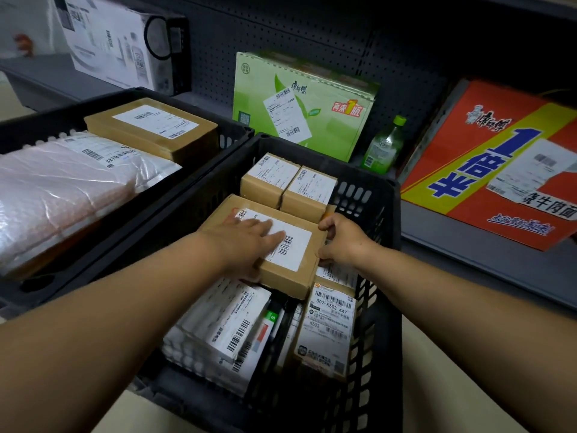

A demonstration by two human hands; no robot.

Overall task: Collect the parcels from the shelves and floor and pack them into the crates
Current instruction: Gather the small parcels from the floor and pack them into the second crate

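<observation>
Cardboard box (274, 245), stiff and probably light, is being set in the near crate (387, 214) atop other parcels; left hand (246, 242) lies flat on its label, right hand (342, 239) fingers curled round its edge.

Your only view comes from the head camera, wide-angle, looking forward and steeply down over both forearms. It sits close above the nearer black crate (368, 195), with the second crate (131, 95) at left and the shelf (487, 254) just behind.
</observation>
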